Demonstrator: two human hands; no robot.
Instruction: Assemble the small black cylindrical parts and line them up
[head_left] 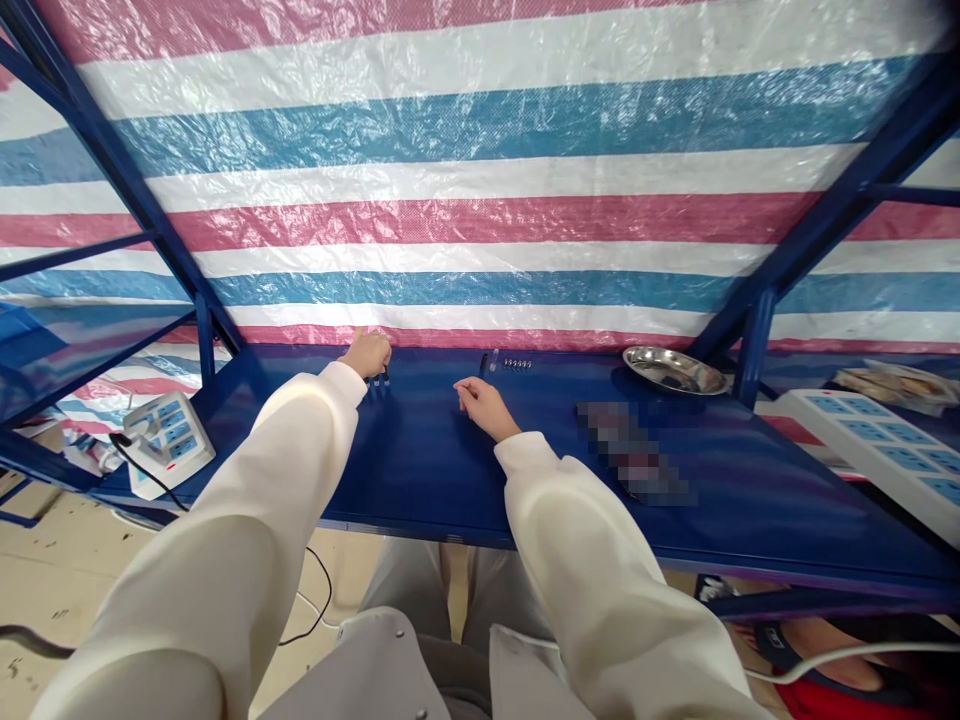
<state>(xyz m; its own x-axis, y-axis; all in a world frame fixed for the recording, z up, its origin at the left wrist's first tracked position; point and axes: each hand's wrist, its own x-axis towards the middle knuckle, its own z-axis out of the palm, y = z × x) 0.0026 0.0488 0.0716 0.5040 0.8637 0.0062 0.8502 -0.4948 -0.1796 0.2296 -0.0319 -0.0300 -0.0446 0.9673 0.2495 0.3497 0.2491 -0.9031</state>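
Note:
At the far left part of the blue table, my left hand [367, 353] reaches toward the back edge with its fingers curled. What they hold, if anything, is hidden. Several short black cylinders [378, 381] stand in a row just beneath and beside that hand. My right hand [481, 404] hovers over the middle of the table, its thumb and fingers drawn together with nothing visible in them. Beyond it lie a black tube [484, 364] and a clear tube [493, 361]. Next to these is a row of several small metal pieces [517, 365], too small to name.
A shiny oval metal dish [675, 371] sits at the back right of the blue table [420, 460]. Nearer me is a pixelated dark object [637, 455]. White power strips [171, 445] flank both sides. A striped plastic sheet [480, 220] hangs behind, between blue frame posts.

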